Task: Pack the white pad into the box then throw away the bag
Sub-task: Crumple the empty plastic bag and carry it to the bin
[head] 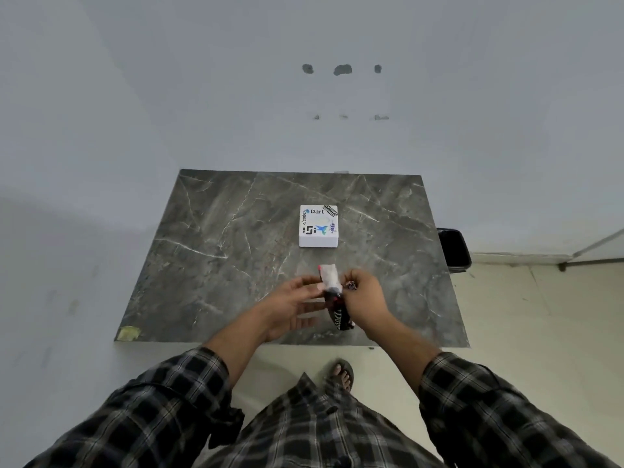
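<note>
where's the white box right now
In the head view the white box sits closed on the marble table, just beyond the hands, right of centre.
</note>
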